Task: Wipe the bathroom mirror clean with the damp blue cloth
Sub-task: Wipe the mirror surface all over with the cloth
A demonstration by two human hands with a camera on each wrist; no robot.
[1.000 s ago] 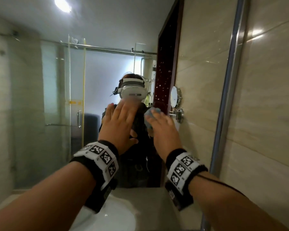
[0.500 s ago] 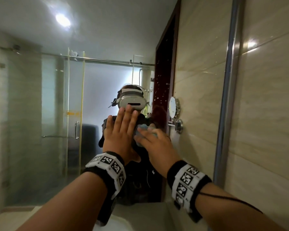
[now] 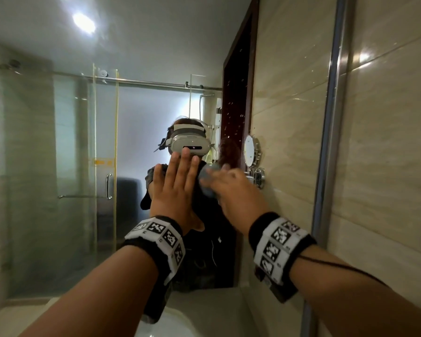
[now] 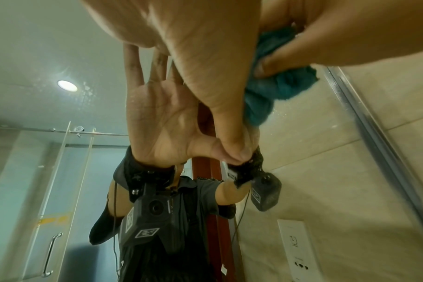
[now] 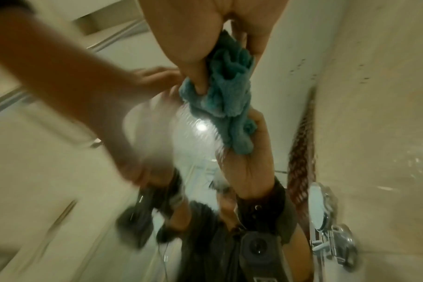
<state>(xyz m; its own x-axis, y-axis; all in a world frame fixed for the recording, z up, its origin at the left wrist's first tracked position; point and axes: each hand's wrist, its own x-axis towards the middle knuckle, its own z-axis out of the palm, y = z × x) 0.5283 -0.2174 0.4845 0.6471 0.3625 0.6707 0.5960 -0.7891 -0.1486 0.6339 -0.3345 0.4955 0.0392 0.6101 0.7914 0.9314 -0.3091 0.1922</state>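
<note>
The big bathroom mirror (image 3: 58, 147) fills the wall in front of me and reflects me and the shower glass. My left hand (image 3: 178, 183) lies flat on the glass with straight, spread fingers; the left wrist view shows the palm's reflection (image 4: 159, 118). Just to its right, my right hand (image 3: 233, 190) grips the bunched blue cloth (image 3: 207, 182) and presses it to the mirror; the hand is motion-blurred. The cloth (image 5: 227, 99) is pinched between thumb and fingers in the right wrist view and shows beside my left thumb as the cloth (image 4: 275, 89). Water drops (image 3: 233, 117) speckle the glass above the cloth.
The mirror's metal frame edge (image 3: 328, 142) runs down the right side, with a beige tiled wall (image 3: 387, 166) beyond. A small round mirror on a chrome mount (image 3: 251, 152) shows in the reflection near the cloth. A white basin (image 3: 165, 324) lies below my arms.
My right hand has slid the cloth a little left and down across the glass, closer to my left hand. The left hand has stayed flat on the mirror. My view has tilted.
</note>
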